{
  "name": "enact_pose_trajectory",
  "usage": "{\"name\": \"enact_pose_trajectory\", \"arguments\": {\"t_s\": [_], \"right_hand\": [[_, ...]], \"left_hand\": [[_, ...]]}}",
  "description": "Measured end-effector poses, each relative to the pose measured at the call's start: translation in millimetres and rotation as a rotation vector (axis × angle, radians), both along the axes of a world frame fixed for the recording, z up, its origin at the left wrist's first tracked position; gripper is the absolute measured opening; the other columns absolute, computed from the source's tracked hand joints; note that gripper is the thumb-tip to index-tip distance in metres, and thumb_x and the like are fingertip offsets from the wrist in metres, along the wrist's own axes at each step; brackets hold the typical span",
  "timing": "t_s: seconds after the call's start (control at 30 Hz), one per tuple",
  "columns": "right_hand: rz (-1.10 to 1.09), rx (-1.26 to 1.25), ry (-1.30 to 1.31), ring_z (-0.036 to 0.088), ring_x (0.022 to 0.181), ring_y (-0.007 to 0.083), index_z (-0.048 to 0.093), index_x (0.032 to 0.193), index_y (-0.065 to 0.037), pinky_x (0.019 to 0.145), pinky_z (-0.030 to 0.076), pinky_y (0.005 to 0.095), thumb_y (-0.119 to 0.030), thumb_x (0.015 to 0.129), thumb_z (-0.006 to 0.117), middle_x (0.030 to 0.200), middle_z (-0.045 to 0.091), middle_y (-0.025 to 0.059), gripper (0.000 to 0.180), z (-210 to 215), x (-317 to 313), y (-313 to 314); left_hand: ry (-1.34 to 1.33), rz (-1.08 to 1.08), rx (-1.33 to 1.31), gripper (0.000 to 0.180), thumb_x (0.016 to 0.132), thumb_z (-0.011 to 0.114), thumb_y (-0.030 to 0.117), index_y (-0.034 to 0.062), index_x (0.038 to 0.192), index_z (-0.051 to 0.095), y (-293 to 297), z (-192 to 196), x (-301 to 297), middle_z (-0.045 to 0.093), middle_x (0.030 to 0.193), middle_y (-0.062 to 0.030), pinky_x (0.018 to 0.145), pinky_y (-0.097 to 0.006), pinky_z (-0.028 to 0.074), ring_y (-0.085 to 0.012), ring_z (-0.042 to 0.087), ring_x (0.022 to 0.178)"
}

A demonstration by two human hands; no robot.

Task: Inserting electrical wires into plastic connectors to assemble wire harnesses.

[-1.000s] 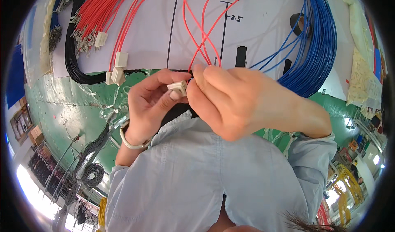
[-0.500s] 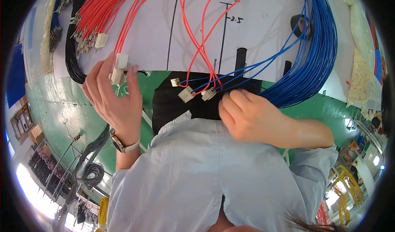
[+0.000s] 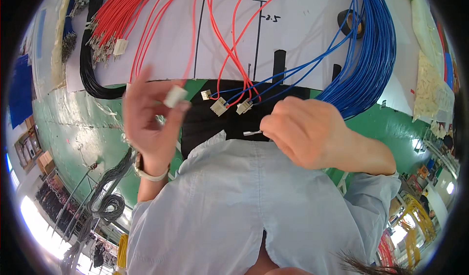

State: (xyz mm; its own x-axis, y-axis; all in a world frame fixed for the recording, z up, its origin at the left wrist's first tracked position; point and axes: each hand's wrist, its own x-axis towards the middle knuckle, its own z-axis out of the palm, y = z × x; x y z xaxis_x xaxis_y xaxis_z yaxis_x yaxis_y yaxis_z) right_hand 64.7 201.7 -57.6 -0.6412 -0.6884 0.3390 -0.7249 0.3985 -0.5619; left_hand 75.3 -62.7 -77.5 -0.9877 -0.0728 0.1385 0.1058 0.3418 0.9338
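Observation:
A white plastic connector (image 3: 175,96) with a red wire running up from it is pinched in my left hand (image 3: 155,114), whose fingers are partly blurred. My right hand (image 3: 304,132) is closed, and a small silvery crimp terminal (image 3: 252,133) sticks out from its fingertips; the wire behind it is hidden in the hand. Between the hands, near the table edge, hang a small white connector (image 3: 206,95), a wider connector (image 3: 219,106) and another connector (image 3: 244,106), each joined to red and blue wires.
Red wires (image 3: 124,16) with crimped ends lie at the upper left beside a black cable bundle (image 3: 88,60). A thick blue wire bundle (image 3: 373,55) curves down the right side. A black tape roll (image 3: 349,23) sits on the marked white table (image 3: 303,36).
My left hand has moved right and now holds a white connector away from the red bundle. My right hand has shifted slightly right, and a crimp terminal now shows at its fingertips.

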Motion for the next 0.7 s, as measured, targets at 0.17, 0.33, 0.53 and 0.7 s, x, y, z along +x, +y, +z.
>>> {"name": "enact_pose_trajectory", "arguments": {"t_s": [0.17,0.33,0.53,0.7], "right_hand": [[-0.083,-0.132,-0.02,0.055,0.059,0.0215,0.059,0.091,-0.001,0.046,0.043,0.0313,0.005,0.074,0.072,0.077,0.055,0.0083,0.022,6.8,-26.3,-13.0],[-0.056,-0.171,-0.089,0.054,0.059,0.021,0.06,0.09,0.0,0.047,0.042,0.0302,0.005,0.079,0.07,0.076,0.057,0.0071,0.016,-0.9,-32.2,-13.2],[-0.11,-0.205,-0.157,0.054,0.056,0.0198,0.061,0.087,0.0,0.046,0.041,0.0284,0.003,0.08,0.071,0.074,0.058,0.0071,0.013,-2.6,-40.9,-15.8],[-0.098,-0.139,0.076,0.055,0.057,0.0185,0.062,0.085,-0.003,0.045,0.041,0.0289,0.0,0.075,0.074,0.076,0.059,0.0058,0.015,0.6,-46.4,-24.5]], "left_hand": [[-0.47,-0.066,0.419,0.035,0.091,0.06,0.001,-0.0071,0.124,0.05,11.4,-12.6,23.5,0.058,0.113,-0.0104,0.059,-0.023,0.054,-0.0138,0.064,0.074],[-0.985,0.025,1.497,0.048,0.105,0.043,0.037,-0.0066,0.122,0.053,-11.9,-28.8,9.7,0.06,0.112,-0.0111,0.063,-0.026,0.054,-0.0152,0.055,0.084],[-0.987,-0.171,1.273,0.048,0.105,0.044,0.038,-0.0069,0.118,0.054,-4.3,-33.1,3.1,0.06,0.106,-0.0107,0.061,-0.023,0.055,-0.0135,0.056,0.08],[-0.368,0.032,0.24,0.019,0.088,0.069,-0.002,-0.005,0.104,0.06,11.2,-27.6,12.5,0.07,0.091,-0.0091,0.07,-0.025,0.058,-0.0116,0.067,0.077]]}}
